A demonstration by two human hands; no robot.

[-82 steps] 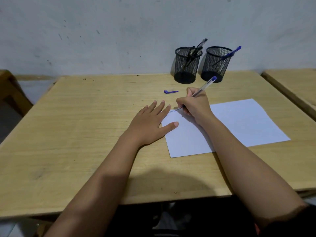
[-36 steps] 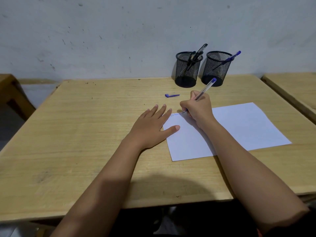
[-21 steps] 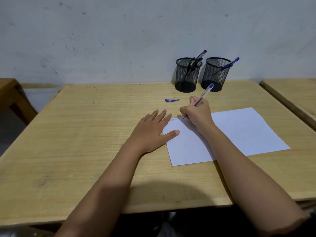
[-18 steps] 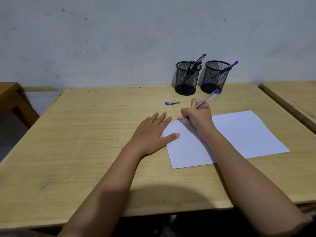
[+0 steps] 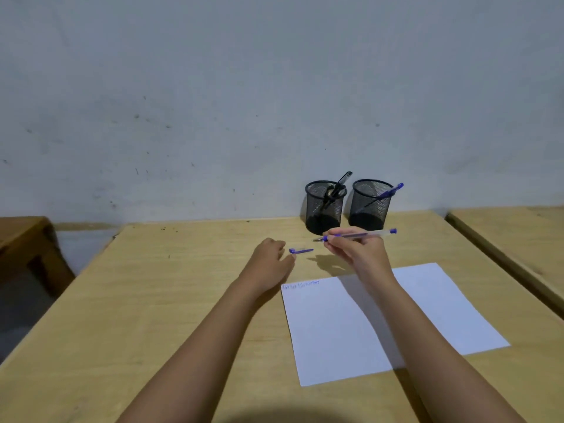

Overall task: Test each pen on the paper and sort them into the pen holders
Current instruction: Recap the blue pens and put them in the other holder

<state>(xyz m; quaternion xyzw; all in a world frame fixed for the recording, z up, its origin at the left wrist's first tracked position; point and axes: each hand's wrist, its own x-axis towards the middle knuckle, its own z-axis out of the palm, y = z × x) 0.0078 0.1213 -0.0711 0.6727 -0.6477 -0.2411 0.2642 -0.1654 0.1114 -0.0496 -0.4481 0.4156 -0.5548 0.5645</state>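
Note:
My right hand point(image 5: 357, 253) holds an uncapped blue pen point(image 5: 370, 235) level above the table, its tip pointing left. The pen's blue cap point(image 5: 300, 250) lies on the wood just left of that tip. My left hand point(image 5: 270, 262) hovers beside the cap, fingers loosely curled and holding nothing. A white sheet of paper point(image 5: 421, 309) lies on the table with a line of blue scribble at its top left corner. At the back stand two black mesh pen holders: the left holder point(image 5: 324, 210) has black pens, the right holder point(image 5: 370, 206) a blue pen.
The wooden table point(image 5: 152, 300) runs to the grey wall behind the holders. A second wooden table point(image 5: 512, 236) stands close on the right. A wooden piece of furniture point(image 5: 27, 239) sits to the left across a gap.
My right hand has lifted the pen off the paper and turned it level. My left hand has left the paper's corner and moved forward to the cap. The camera has tilted upward.

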